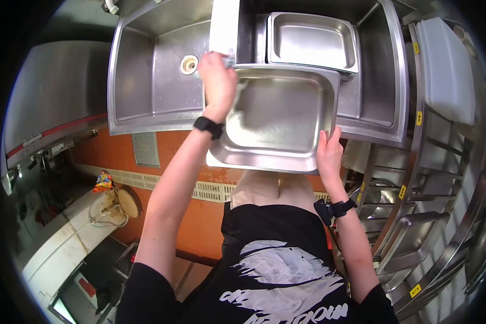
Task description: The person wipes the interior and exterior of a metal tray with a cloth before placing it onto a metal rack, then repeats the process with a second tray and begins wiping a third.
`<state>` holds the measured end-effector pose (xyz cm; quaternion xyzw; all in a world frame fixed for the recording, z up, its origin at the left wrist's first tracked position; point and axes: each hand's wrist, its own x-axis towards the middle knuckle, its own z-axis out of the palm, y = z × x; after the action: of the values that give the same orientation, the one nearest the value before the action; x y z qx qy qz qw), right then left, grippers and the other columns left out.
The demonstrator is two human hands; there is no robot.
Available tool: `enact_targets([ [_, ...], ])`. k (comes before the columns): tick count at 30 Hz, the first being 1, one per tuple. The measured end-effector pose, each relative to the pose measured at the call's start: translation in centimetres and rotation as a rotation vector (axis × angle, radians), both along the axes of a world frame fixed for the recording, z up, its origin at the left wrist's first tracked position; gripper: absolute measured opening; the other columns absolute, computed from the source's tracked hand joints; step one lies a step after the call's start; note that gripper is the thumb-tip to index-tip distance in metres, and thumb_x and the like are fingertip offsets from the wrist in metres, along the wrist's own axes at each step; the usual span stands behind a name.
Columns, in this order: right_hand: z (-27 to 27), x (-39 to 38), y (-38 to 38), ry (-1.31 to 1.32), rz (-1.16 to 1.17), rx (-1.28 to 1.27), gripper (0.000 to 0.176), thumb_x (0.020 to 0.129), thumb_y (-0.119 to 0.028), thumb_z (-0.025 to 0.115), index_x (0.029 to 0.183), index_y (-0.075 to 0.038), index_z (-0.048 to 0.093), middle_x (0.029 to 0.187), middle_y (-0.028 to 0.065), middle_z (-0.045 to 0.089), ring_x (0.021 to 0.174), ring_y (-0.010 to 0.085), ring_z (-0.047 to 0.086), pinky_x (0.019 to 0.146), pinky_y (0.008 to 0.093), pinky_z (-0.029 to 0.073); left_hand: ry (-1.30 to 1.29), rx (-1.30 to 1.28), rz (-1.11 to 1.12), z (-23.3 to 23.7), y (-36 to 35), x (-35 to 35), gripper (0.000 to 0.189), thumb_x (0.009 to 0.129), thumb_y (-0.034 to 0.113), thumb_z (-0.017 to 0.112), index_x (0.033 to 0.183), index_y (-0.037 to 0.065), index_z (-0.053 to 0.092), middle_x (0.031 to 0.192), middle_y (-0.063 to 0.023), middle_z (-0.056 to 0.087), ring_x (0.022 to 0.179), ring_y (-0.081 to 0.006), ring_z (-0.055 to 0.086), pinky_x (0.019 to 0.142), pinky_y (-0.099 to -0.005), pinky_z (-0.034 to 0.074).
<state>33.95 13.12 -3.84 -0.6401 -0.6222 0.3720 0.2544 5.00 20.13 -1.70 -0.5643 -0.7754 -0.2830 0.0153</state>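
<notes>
"What is recorded nearest the wearer?"

"A black shirt (pixel 281 259) with white print. Beyond it, the right hand (pixel 330 154) is at the near right part of a deep metal pan (pixel 275 108), its thumb and fingers pinching the rim. A black band (pixel 341 208) is on that wrist."

"And the pan's position?"

"Open side up, in front of the body, its far edge over the near side of the double sink (pixel 167 120)."

"The left hand?"

"The left hand (pixel 217 81) is at the pan's far left corner, fingers curled around a pale crumpled item (pixel 228 58). Blur and the hand hide most of that item. A black watch (pixel 208 127) is on the wrist."

"Farther out?"

"The left basin shows a round drain (pixel 189 65). A white strip (pixel 224 29) lies between the basins. In the right one sits a stack of metal pans (pixel 313 43), just beyond the held pan. To the right stands a metal rack (pixel 410 162) with yellow labels, bearing further metalware."
</notes>
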Motion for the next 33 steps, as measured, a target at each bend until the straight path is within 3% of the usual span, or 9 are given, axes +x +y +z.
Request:
enact_targets([
  [2,0.1,-0.2,-0.1,-0.012,0.009,-0.006,0.018,0.094,-0.015,0.045,0.105,-0.002,0.039,0.074,0.0295,0.059,0.073,0.0484,0.057,0.061,0.0541,0.042,-0.081,-0.043,-0.097,0.6,1.5,4.3,0.027,0.065,-0.005,0.052,0.092,0.001,0.055,0.098,-0.0177,0.052,0.096,-0.0349,0.048,0.090,-0.0454,0.034],
  [4,-0.1,-0.3,-0.3,-0.040,0.021,0.000,0.018,0.094,-0.015,0.046,0.105,-0.002,0.039,0.077,0.0308,0.059,0.074,0.0493,0.057,0.061,0.0549,0.042,-0.077,0.085,-0.246,0.3,2.5,9.5,0.027,0.064,-0.004,0.053,0.091,0.000,0.053,0.095,-0.0186,0.052,0.093,-0.0358,0.049,0.090,-0.0464,0.036],
  [5,-0.4,-0.3,-0.4,-0.045,0.035,0.007,0.018,0.094,-0.015,0.046,0.105,-0.002,0.039,0.077,0.0308,0.059,0.074,0.0493,0.057,0.061,0.0549,0.042,-0.298,-0.007,-0.260,1.1,2.7,12.3,0.030,0.064,-0.007,0.051,0.093,0.000,0.053,0.101,-0.0193,0.052,0.099,-0.0364,0.049,0.099,-0.0466,0.033],
  [9,-0.2,-0.8,-0.7,-0.062,0.007,0.012,0.020,0.093,-0.015,0.047,0.106,-0.002,0.040,0.079,0.0312,0.059,0.077,0.0501,0.056,0.061,0.0549,0.042,-0.150,0.105,-0.450,0.4,3.8,17.2,0.035,0.066,-0.004,0.054,0.100,0.001,0.051,0.108,-0.0199,0.050,0.109,-0.0370,0.046,0.106,-0.0481,0.031],
  [13,0.0,-0.5,-0.8,-0.010,-0.046,0.005,0.022,0.093,-0.015,0.047,0.109,-0.001,0.041,0.079,0.0305,0.059,0.077,0.0495,0.057,0.061,0.0539,0.041,-0.022,-0.053,-0.338,1.1,3.2,11.8,0.033,0.067,-0.006,0.051,0.100,-0.001,0.050,0.108,-0.0208,0.050,0.108,-0.0367,0.047,0.098,-0.0472,0.036],
  [19,0.0,-0.5,-1.1,0.015,-0.066,0.000,0.021,0.094,-0.014,0.046,0.109,-0.002,0.041,0.078,0.0295,0.059,0.076,0.0487,0.057,0.060,0.0526,0.042,0.022,-0.041,-0.015,2.4,-2.4,-1.4,0.032,0.074,-0.006,0.053,0.104,-0.001,0.049,0.109,-0.0215,0.050,0.105,-0.0375,0.047,0.091,-0.0434,0.039],
  [22,-0.3,-0.4,-1.2,0.037,-0.070,0.009,0.021,0.094,-0.014,0.047,0.109,-0.001,0.042,0.078,0.0293,0.060,0.076,0.0485,0.058,0.060,0.0514,0.043,-0.084,-0.066,0.062,2.6,-4.5,-2.5,0.025,0.083,0.005,0.057,0.105,-0.002,0.049,0.105,-0.0205,0.052,0.102,-0.0377,0.048,0.087,-0.0427,0.040],
  [27,0.1,-0.9,-1.2,0.085,-0.117,-0.012,0.022,0.093,-0.014,0.048,0.110,0.000,0.042,0.083,0.0285,0.061,0.080,0.0474,0.059,0.064,0.0485,0.046,-0.155,-0.131,0.107,0.9,-10.4,-1.1,0.031,0.091,0.020,0.058,0.109,-0.003,0.047,0.101,-0.0243,0.054,0.094,-0.0383,0.054,0.084,-0.0408,0.043],
  [33,-0.7,-1.0,-1.7,0.060,-0.179,-0.017,0.024,0.094,-0.014,0.048,0.113,0.000,0.043,0.091,0.0287,0.061,0.087,0.0468,0.059,0.069,0.0475,0.047,-0.437,-0.232,0.371,0.9,-17.5,2.1,0.044,0.087,0.022,0.061,0.119,-0.002,0.044,0.111,-0.0236,0.054,0.102,-0.0380,0.055,0.087,-0.0416,0.044],
])
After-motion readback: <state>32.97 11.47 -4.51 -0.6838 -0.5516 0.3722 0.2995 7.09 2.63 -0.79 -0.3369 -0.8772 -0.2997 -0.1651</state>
